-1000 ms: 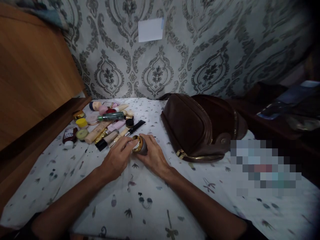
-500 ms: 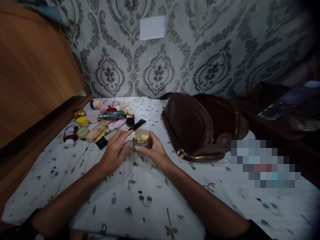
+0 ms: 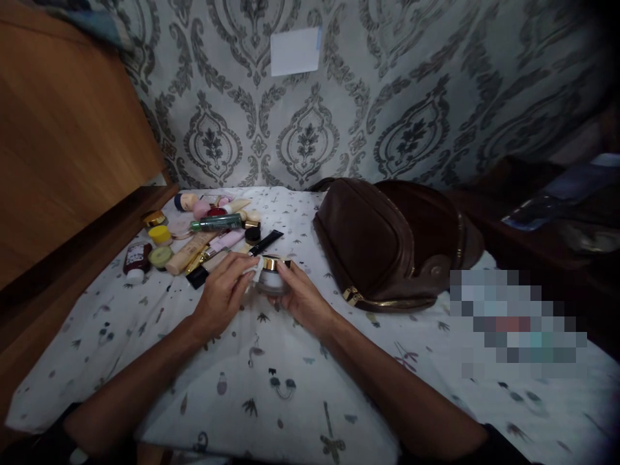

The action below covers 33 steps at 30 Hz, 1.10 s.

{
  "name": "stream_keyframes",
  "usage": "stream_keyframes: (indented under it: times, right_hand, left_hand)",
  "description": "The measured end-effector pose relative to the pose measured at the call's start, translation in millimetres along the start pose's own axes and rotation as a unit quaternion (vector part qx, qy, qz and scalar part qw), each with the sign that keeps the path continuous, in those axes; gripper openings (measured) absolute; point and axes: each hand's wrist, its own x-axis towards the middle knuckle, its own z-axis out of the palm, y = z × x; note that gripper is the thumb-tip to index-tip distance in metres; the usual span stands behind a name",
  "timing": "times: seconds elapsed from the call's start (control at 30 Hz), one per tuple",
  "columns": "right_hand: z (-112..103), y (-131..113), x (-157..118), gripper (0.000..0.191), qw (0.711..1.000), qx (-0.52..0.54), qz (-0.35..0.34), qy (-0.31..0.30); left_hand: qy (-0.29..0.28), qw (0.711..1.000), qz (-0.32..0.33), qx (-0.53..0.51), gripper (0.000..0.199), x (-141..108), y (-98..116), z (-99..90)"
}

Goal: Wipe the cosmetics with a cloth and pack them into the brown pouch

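Note:
My right hand [image 3: 301, 296] is closed around a cream jar [image 3: 272, 280] with a clear body and a shiny gold lid, its thumb at the lid's edge. The jar is tilted, so its side faces me. In my left hand [image 3: 227, 284] is a white wipe [image 3: 252, 270], pinched and pressed against the jar's left side. Just beyond the hands lies a black tube [image 3: 268, 243], near a small black-lidded jar [image 3: 252, 234].
Several cosmetics cluster at the left, among them a green bottle [image 3: 217, 223], a yellow-lidded jar [image 3: 159, 234] and a dark red bottle [image 3: 137, 259]. A brown leather backpack [image 3: 361, 226] lies at right on the patterned sheet [image 3: 290, 413]. A wooden panel [image 3: 72, 110] borders the left.
The jar has been tipped in my right hand: its lid top faced up before, and now its side shows. My left hand keeps the wipe against it.

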Motion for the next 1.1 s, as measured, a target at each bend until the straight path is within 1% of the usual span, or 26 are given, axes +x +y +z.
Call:
stream_keyframes:
  times: [0.13, 0.23, 0.37, 0.47, 0.63, 0.83, 0.93, 1.1]
  right_hand:
    - [-0.7, -0.5, 1.1, 0.038, 0.999, 0.035, 0.003, 0.001]
    - [-1.7, -0.8, 3.4, 0.033, 0.997, 0.075, 0.021, 0.004]
    - [-5.3, -3.6, 7.8, 0.030, 0.990, 0.134, 0.043, 0.032]
    - [-8.7, -6.8, 9.7, 0.030, 0.987, 0.148, 0.050, 0.047]
    - [-8.2, -7.4, 7.4, 0.034, 0.992, 0.108, 0.054, 0.037]
    - [-0.8, -2.9, -0.2, 0.038, 1.000, 0.016, 0.020, -0.004]
    - [-0.7, -1.8, -1.0, 0.037, 1.000, 0.000, 0.017, -0.007]
    - [-2.7, -1.2, 1.3, 0.038, 1.000, 0.007, 0.014, 0.005]
  left_hand:
    - [-0.012, 1.000, 0.014, -0.015, 0.022, 0.0, 0.3, -0.5]
    - [-0.019, 0.999, 0.027, -0.031, 0.023, -0.2, 0.2, -1.0]
    - [-0.046, 0.996, 0.057, -0.054, 0.027, -1.6, 0.9, -0.5]
    - [-0.066, 0.994, 0.064, -0.066, 0.028, -3.3, 2.9, 0.8]
    - [-0.055, 0.994, 0.034, -0.086, 0.025, -3.9, 5.9, 0.7]
    - [-0.023, 0.999, 0.003, -0.048, 0.020, 0.2, 5.6, -3.1]
    - [-0.026, 0.999, 0.009, -0.039, 0.023, 0.6, 5.7, -3.5]
    - [-0.046, 0.997, 0.044, -0.052, 0.030, -0.8, 7.7, -2.1]
